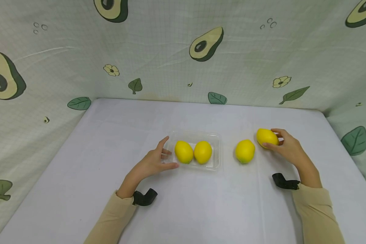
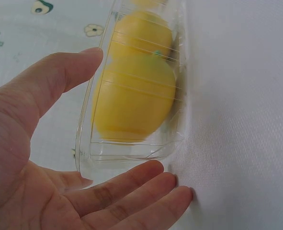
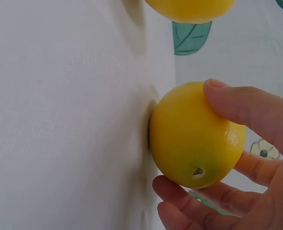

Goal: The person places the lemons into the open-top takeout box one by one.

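A clear plastic tray [image 1: 216, 166] holds two yellow lemons side by side, the left lemon [image 1: 184, 152] and the right lemon [image 1: 203, 152]. My left hand [image 1: 154, 162] is spread around the tray's left end. Its thumb is at the near rim, and the fingers are extended by the end wall in the left wrist view. Right of the tray, a third lemon [image 1: 245, 151] lies on the table. My right hand [image 1: 285, 147] grips a fourth lemon [image 3: 194, 139] between thumb and fingers, low at the tabletop; whether it still touches the cloth I cannot tell.
A white cloth covers the table [image 1: 79, 169]. Behind it hangs a curtain [image 1: 158, 44] printed with avocados and leaves. Black wrist mounts [image 1: 144, 197] sit at both sleeve cuffs.
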Motion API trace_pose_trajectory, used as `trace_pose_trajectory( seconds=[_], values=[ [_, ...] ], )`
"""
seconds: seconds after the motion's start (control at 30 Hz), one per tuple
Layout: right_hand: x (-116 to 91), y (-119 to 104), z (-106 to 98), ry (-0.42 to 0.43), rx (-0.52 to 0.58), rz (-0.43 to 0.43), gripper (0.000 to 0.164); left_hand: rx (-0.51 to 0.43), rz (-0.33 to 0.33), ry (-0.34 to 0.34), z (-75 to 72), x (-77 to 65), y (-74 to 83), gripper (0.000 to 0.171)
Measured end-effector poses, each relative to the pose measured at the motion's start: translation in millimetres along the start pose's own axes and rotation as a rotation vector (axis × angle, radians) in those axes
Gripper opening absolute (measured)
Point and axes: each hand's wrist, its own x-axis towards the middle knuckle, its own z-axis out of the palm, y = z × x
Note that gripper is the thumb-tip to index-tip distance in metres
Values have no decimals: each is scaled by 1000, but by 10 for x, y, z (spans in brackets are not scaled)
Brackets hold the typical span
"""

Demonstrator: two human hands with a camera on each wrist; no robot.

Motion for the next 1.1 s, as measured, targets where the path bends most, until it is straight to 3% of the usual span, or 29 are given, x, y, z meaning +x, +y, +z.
trace_pose_trajectory(
  seconds=[1.1],
  values=[
    [-5, 10, 19, 49, -1, -9, 81, -10, 7, 2, 12, 13, -39, 101]
  ],
)
